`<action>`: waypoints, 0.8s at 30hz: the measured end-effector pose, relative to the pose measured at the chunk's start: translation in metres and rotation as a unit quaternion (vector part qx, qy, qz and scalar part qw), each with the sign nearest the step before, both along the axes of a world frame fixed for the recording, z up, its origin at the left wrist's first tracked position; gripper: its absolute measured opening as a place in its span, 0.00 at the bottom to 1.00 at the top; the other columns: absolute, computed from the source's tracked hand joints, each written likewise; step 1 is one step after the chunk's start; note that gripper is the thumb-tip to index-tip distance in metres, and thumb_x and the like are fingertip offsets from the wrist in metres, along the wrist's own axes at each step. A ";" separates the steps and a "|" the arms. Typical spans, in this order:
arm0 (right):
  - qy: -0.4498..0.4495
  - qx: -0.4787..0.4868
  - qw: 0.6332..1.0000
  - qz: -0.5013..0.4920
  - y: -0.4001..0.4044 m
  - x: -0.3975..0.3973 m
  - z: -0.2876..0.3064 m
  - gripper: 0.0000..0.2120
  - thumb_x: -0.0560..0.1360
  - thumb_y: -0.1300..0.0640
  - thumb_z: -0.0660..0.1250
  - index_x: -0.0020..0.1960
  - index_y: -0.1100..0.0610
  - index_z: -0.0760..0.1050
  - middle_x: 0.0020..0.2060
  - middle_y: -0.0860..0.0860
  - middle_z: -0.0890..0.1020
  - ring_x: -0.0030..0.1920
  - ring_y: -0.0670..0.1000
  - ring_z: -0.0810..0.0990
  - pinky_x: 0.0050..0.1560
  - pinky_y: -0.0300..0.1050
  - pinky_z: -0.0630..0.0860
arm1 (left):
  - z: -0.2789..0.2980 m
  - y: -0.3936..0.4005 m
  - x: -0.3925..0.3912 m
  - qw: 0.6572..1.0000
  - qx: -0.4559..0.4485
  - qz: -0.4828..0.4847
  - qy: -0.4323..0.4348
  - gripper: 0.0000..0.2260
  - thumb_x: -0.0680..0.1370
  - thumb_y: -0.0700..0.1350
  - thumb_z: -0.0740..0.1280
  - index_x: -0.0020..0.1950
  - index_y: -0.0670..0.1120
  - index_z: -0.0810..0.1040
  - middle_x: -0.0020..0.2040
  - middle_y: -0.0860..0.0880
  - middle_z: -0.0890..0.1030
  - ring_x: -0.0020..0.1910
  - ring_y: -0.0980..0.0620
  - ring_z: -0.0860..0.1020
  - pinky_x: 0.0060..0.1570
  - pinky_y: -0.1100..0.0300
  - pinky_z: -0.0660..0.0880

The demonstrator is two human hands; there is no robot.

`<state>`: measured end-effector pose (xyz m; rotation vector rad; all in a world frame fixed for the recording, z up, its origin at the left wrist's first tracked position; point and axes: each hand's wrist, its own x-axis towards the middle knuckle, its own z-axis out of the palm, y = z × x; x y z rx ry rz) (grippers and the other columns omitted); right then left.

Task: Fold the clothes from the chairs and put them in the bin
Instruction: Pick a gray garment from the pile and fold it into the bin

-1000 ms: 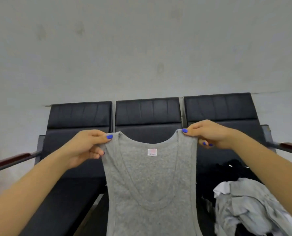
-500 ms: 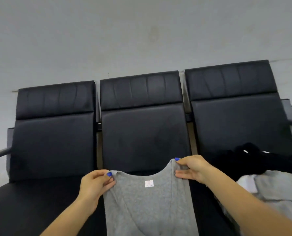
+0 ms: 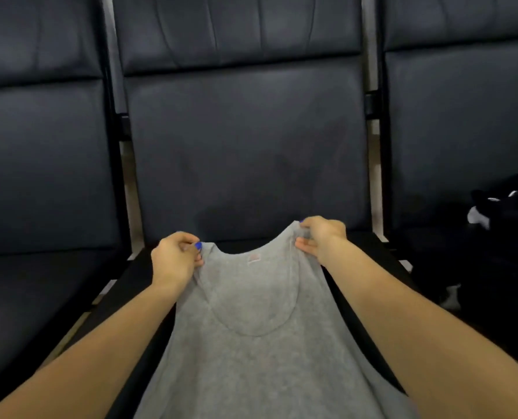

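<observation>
Black padded chairs [image 3: 245, 140] stand in a row across my view, seat backs filling the background. My left hand [image 3: 176, 258] is closed in a pinch on the left shoulder strap of a grey tank top [image 3: 251, 343], which lies spread over the middle seat with its neckline toward the backrest, and my right hand [image 3: 321, 237] pinches the right strap the same way. Dark clothes [image 3: 505, 213] lie heaped on the right-hand seat.

Both arms being held fwd, extended; L hand [image 3: 176, 257] & R hand [image 3: 320, 237] being kept pinched shut, thumbs on top.
</observation>
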<state>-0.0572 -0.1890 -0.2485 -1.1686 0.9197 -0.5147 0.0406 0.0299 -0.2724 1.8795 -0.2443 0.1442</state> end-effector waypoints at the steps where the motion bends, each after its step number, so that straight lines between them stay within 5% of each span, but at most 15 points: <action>1: -0.002 -0.019 1.000 -0.013 -0.003 0.011 -0.002 0.07 0.74 0.63 0.67 0.40 0.61 0.70 0.40 0.57 0.78 0.35 0.54 0.81 0.46 0.50 0.82 | -0.002 -0.007 0.010 1.000 0.010 0.011 -0.016 0.08 0.78 0.33 0.65 0.42 0.44 0.78 0.39 0.42 0.80 0.37 0.48 0.80 0.46 0.52 0.80; 4: 0.023 -0.109 0.993 -0.038 -0.009 0.036 -0.009 0.06 0.75 0.61 0.66 0.41 0.61 0.71 0.42 0.57 0.80 0.43 0.57 0.83 0.46 0.51 0.81 | -0.008 -0.022 0.035 0.997 0.043 0.042 -0.048 0.07 0.79 0.33 0.63 0.48 0.42 0.78 0.42 0.43 0.80 0.36 0.52 0.79 0.48 0.56 0.79; 7: 0.057 -0.193 0.979 -0.023 -0.013 0.050 -0.017 0.05 0.75 0.61 0.62 0.40 0.60 0.70 0.49 0.60 0.81 0.47 0.58 0.82 0.34 0.44 0.74 | -0.010 -0.029 0.047 0.996 0.050 0.033 -0.069 0.08 0.78 0.32 0.62 0.53 0.40 0.79 0.44 0.44 0.80 0.39 0.50 0.80 0.53 0.52 0.79; 10: 0.064 -0.228 0.971 -0.018 -0.009 0.050 -0.018 0.11 0.75 0.62 0.60 0.56 0.62 0.71 0.56 0.57 0.73 0.49 0.61 0.80 0.46 0.50 0.78 | -0.008 -0.022 0.048 0.992 0.072 0.027 -0.098 0.14 0.76 0.31 0.64 0.59 0.40 0.78 0.56 0.41 0.78 0.51 0.43 0.80 0.60 0.50 0.75; 12: 0.055 -0.250 0.967 -0.010 -0.004 0.037 -0.013 0.15 0.76 0.62 0.61 0.62 0.59 0.68 0.57 0.54 0.65 0.48 0.61 0.79 0.52 0.55 0.79 | -0.004 -0.012 0.041 0.992 0.071 0.022 -0.097 0.13 0.75 0.30 0.63 0.57 0.42 0.78 0.56 0.41 0.78 0.50 0.42 0.80 0.59 0.48 0.76; 15: 0.061 -0.266 0.962 0.029 0.003 0.008 0.006 0.18 0.76 0.62 0.63 0.65 0.56 0.66 0.61 0.56 0.68 0.49 0.58 0.78 0.45 0.53 0.81 | 0.013 0.010 0.021 0.997 0.040 0.019 -0.062 0.12 0.76 0.29 0.61 0.52 0.45 0.77 0.54 0.41 0.78 0.47 0.44 0.81 0.52 0.50 0.79; 18: 0.075 -0.257 0.957 0.108 0.013 -0.034 0.027 0.20 0.77 0.62 0.63 0.67 0.55 0.64 0.60 0.57 0.72 0.51 0.57 0.78 0.34 0.45 0.78 | 0.036 0.037 -0.018 0.999 -0.006 0.010 -0.037 0.12 0.78 0.29 0.59 0.53 0.41 0.77 0.52 0.43 0.77 0.46 0.46 0.79 0.45 0.56 0.77; 24: 0.151 -0.319 0.906 0.235 0.057 -0.149 0.039 0.15 0.74 0.60 0.66 0.59 0.54 0.67 0.45 0.51 0.76 0.44 0.51 0.76 0.43 0.43 0.73 | 0.029 0.105 -0.132 1.000 -0.023 -0.011 0.017 0.15 0.77 0.28 0.60 0.46 0.46 0.79 0.48 0.46 0.80 0.45 0.47 0.79 0.44 0.56 0.76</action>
